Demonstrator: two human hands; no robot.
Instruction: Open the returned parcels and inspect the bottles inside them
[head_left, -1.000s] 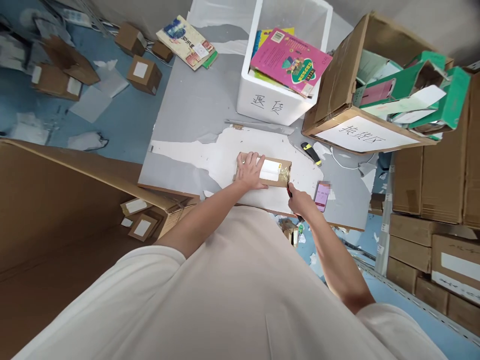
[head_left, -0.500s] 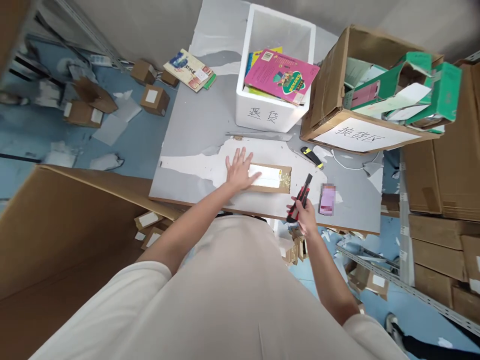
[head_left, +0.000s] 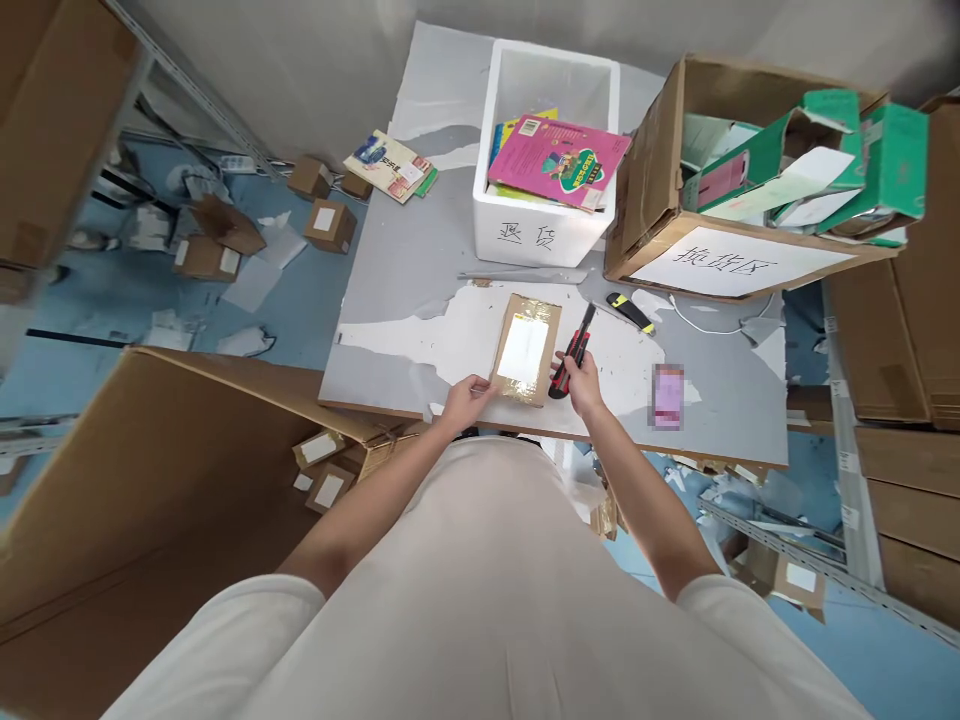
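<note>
A small taped cardboard box [head_left: 523,350] with a white label lies on the table, its long side pointing away from me. At its near left corner my left hand [head_left: 466,402] is closed, fingertips pinching the edge. My right hand [head_left: 583,383] is wrapped round a red and black utility knife [head_left: 571,360], just right of the box. The knife's tip points away from me, apart from the label. Beyond it lies a yellow and black cutter [head_left: 631,313], and a phone with a pink screen [head_left: 667,397] rests farther right.
A white foam box [head_left: 525,235] with books stands at the back of the grey table [head_left: 390,270]. Beside it is a large carton [head_left: 645,190] holding green boxes. Another book [head_left: 386,165] lies at the back left. A big open carton [head_left: 187,480] stands at left.
The cardboard box has turned from lying sideways to pointing away from me. My left hand has gone from flat on it to its near corner. My right hand brought the utility knife closer, leftward.
</note>
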